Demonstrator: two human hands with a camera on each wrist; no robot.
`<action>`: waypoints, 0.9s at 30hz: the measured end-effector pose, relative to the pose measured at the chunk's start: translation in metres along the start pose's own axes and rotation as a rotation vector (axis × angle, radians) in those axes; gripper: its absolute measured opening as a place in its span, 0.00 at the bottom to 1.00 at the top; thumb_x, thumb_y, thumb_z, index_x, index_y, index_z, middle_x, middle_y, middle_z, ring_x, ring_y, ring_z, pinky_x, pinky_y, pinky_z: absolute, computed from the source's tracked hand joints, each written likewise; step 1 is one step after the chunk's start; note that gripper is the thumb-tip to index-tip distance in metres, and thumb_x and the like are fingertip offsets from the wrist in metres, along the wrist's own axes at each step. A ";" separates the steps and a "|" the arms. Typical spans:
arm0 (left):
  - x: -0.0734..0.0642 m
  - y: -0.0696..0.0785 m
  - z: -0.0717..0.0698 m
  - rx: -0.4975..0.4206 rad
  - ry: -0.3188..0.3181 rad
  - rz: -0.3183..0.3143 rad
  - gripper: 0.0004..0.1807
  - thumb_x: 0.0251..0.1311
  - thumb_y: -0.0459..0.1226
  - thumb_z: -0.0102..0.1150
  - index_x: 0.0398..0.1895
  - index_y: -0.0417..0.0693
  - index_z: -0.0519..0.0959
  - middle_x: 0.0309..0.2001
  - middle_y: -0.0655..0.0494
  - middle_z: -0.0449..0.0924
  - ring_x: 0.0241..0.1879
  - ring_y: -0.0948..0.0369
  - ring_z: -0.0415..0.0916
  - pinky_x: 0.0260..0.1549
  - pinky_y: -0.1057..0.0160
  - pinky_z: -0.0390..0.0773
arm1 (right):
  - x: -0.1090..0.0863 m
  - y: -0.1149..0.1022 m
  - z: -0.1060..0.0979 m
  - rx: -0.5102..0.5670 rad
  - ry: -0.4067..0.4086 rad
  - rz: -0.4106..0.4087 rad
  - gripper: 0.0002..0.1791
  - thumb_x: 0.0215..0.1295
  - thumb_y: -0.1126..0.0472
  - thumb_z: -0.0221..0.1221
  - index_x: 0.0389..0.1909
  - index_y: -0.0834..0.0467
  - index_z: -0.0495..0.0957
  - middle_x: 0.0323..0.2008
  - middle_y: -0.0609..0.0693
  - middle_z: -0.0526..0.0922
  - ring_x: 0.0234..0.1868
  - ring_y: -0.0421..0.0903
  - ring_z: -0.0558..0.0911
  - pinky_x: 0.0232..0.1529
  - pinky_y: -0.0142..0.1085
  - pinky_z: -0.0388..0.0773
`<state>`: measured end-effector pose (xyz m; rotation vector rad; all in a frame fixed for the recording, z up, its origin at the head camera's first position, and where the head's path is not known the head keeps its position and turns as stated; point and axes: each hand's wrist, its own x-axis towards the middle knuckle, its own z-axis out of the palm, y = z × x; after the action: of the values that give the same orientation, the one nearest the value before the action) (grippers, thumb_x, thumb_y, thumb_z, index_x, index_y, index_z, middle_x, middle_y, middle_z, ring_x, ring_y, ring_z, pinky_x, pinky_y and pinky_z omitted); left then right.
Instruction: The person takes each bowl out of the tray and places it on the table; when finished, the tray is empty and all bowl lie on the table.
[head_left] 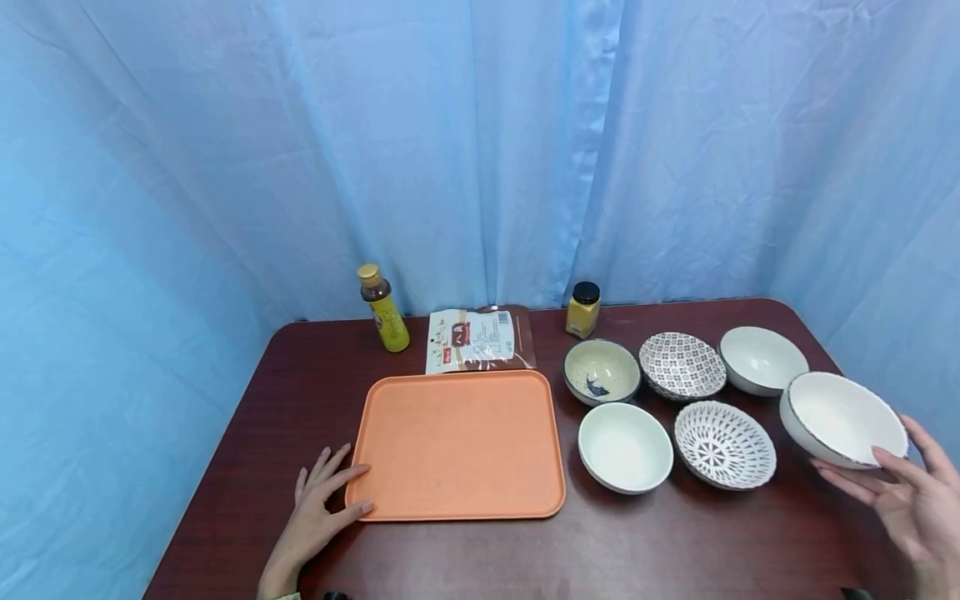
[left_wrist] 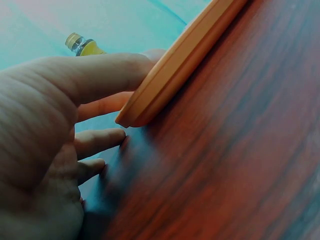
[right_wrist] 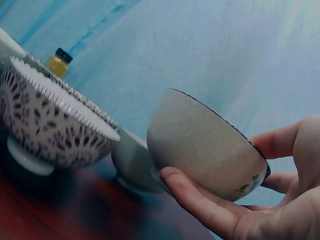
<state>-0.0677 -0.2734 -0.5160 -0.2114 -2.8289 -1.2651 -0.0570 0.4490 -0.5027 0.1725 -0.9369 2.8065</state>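
At the right table edge my right hand (head_left: 911, 492) grips a white bowl (head_left: 842, 421) with a dark speckled rim. The bowl is tilted and lifted off the table, thumb at its rim. In the right wrist view, a finger (right_wrist: 200, 200) lies under its side near the foot, and a small leaf-like decoration shows on the outer wall. My left hand (head_left: 318, 504) rests at the left edge of an orange tray (head_left: 457, 446), thumb and forefinger lying over its rim. In the left wrist view the other fingers (left_wrist: 100, 142) stretch beside the tray corner.
Right of the tray stand a fish-painted bowl (head_left: 602, 372), a pale bowl (head_left: 626, 448), a grid-patterned bowl (head_left: 682, 366), a black-and-white bowl (head_left: 724, 445) and a plain white bowl (head_left: 762, 360). Behind are a bottle (head_left: 387, 312), a food packet (head_left: 480, 340) and a black-lidded jar (head_left: 583, 310).
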 end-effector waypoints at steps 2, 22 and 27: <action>0.000 0.000 0.000 0.000 -0.001 -0.001 0.27 0.53 0.44 0.73 0.58 0.51 0.82 0.74 0.34 0.60 0.75 0.29 0.42 0.63 0.22 0.31 | -0.002 0.001 -0.005 -0.007 0.011 0.005 0.34 0.73 0.80 0.27 0.71 0.50 0.62 0.55 0.45 0.70 0.37 0.74 0.85 0.32 0.64 0.81; 0.001 0.003 0.000 0.013 -0.020 -0.031 0.28 0.53 0.45 0.73 0.59 0.51 0.81 0.75 0.34 0.59 0.76 0.30 0.41 0.64 0.22 0.30 | -0.005 0.012 -0.022 -0.295 0.230 0.143 0.45 0.77 0.74 0.35 0.79 0.30 0.31 0.70 0.25 0.12 0.34 0.57 0.89 0.30 0.53 0.84; 0.001 0.003 -0.001 0.016 -0.020 -0.034 0.28 0.53 0.46 0.73 0.59 0.51 0.82 0.75 0.34 0.59 0.76 0.30 0.41 0.64 0.23 0.30 | -0.006 0.013 -0.024 -0.309 0.221 0.149 0.45 0.77 0.73 0.36 0.79 0.30 0.31 0.70 0.25 0.14 0.34 0.55 0.89 0.31 0.52 0.85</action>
<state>-0.0683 -0.2715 -0.5131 -0.1774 -2.8699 -1.2531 -0.0549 0.4529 -0.5306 -0.2533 -1.3541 2.6877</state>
